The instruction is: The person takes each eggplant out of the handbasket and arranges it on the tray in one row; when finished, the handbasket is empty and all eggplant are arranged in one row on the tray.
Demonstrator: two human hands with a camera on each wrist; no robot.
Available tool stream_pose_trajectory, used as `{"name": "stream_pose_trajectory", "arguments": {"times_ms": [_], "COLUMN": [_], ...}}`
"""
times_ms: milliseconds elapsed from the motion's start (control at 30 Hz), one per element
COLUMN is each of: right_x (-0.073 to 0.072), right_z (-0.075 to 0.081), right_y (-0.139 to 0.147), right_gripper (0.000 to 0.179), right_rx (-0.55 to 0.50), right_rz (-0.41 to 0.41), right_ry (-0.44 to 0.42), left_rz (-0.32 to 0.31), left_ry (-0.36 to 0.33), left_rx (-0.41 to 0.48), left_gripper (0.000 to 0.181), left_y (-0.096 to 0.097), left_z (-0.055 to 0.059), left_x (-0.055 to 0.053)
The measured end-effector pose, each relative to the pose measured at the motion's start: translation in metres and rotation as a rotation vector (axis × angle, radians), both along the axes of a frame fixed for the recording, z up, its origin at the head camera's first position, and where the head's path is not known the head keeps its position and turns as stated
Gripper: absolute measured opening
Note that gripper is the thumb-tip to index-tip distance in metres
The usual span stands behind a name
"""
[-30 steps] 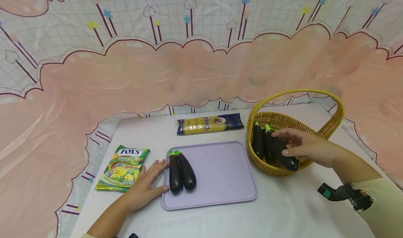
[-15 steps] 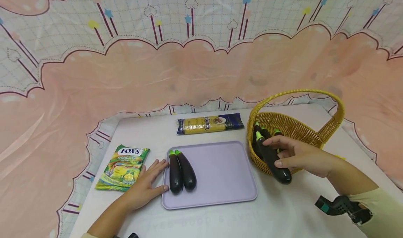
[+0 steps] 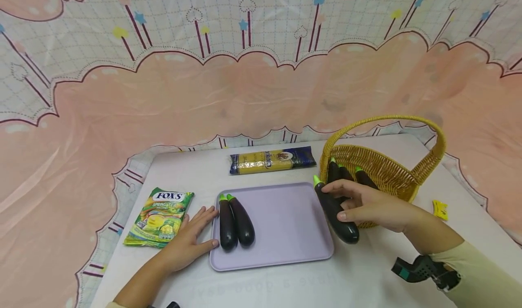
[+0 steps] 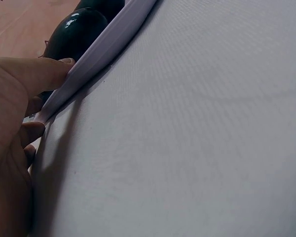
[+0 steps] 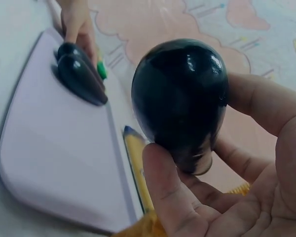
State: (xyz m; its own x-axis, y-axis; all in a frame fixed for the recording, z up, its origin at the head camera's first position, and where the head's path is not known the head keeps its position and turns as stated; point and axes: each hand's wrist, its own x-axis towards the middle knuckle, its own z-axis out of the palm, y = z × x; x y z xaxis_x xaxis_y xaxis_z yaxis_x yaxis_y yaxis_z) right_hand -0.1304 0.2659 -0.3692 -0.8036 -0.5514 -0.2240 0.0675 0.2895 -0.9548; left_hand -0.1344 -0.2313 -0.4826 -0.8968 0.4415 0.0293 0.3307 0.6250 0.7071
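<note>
My right hand [image 3: 373,206] pinches a dark eggplant [image 3: 336,215] between thumb and fingers, its green stem end pointing up and left. It hangs between the yellow wicker basket [image 3: 397,179] and the right edge of the lilac tray [image 3: 285,226]; the right wrist view shows the rounded end of the held eggplant [image 5: 180,94] up close. Two more eggplants [image 3: 235,222] lie side by side at the tray's left. My left hand [image 3: 187,242] touches the tray's left rim with spread, mostly straight fingers. Several other eggplants [image 3: 366,177] are inside the basket, partly hidden by my right hand.
A green Fox's candy bag [image 3: 160,217] lies left of the tray. Behind the tray is a yellow and blue pasta packet [image 3: 272,160]. One small yellow wrapped candy [image 3: 440,209] sits right of the basket, whose tall handle [image 3: 387,117] arches overhead.
My right hand has lifted the eggplant out of the basket and carried it left toward the tray. The yellow candy has come into view. My left hand has stayed put.
</note>
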Motion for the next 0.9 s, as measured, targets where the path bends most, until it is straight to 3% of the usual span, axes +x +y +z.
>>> {"name": "stream_pose_trajectory", "arguments": {"times_ms": [167,533,900], "right_x": [-0.007,-0.020,-0.036], "right_z": [-0.006,-0.025,-0.053], "right_y": [-0.018,-0.062,-0.098], "right_gripper": [0.066,0.060,0.055], "right_rx": [-0.044,0.070,0.056], "right_rz": [0.004,-0.064,-0.132], "right_ry": [-0.019,-0.001,-0.019], "left_rz": [0.003,0.010,0.008], "left_ry": [-0.004,-0.011,0.000], "left_rx": [-0.009,-0.013,-0.013], "left_gripper": [0.079,0.079,0.079], "left_y": [0.000,0.000,0.000], "left_z": [0.000,0.001,0.001], "left_x": [0.000,0.000,0.001]}}
